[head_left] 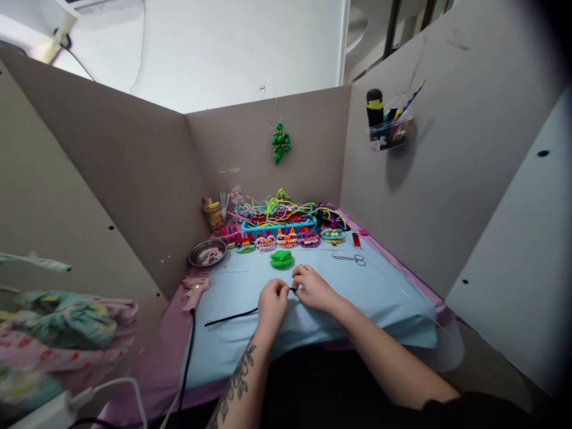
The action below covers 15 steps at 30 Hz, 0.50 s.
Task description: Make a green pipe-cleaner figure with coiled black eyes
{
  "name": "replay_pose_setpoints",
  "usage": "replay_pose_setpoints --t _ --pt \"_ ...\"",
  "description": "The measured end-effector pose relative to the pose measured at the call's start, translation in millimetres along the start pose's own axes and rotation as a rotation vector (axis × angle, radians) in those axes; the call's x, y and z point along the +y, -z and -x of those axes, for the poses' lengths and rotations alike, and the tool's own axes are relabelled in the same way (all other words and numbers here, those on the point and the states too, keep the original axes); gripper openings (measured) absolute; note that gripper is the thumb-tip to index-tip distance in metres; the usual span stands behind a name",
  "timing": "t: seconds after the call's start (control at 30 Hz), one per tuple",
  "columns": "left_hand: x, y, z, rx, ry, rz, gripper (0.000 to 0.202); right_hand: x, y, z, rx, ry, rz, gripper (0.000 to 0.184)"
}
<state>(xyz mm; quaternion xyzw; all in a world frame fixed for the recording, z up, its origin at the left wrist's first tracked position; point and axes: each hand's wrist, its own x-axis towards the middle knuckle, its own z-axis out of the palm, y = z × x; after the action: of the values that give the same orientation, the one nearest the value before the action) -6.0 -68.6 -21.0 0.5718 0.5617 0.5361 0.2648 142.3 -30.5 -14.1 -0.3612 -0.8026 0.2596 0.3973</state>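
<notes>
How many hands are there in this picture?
2. The left hand holds a black strip over the blue cloth; the right hand is just beside it, pinching at the same strip. No other hands show.

Grey partitions (236, 137), white wall (245, 47), blue tablecloth (375, 304)

A black strip (231, 317) crosses pale blue cloth (375, 301) in the lower centre of the frame, below a bright green piece (282, 258). Mid-frame, pink, orange and purple figures (286, 239) front a turquoise basket (268, 228) of neon-yellow and red stems (277, 210). At lower left, red-dotted pink fabric (67, 356).
</notes>
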Motion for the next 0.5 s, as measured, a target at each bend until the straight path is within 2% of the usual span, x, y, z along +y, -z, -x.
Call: replay_pose_setpoints --t 0.33,0.5 --pt "-4.9 3.6 -6.6 -0.004 0.120 0.162 0.017 11.8 -15.3 1.6 0.098 -0.204 -0.194 0.013" --pt "-3.0 1.0 -4.6 -0.019 0.143 0.212 0.022 9.2 -22.2 1.2 0.132 -0.214 -0.256 0.010"
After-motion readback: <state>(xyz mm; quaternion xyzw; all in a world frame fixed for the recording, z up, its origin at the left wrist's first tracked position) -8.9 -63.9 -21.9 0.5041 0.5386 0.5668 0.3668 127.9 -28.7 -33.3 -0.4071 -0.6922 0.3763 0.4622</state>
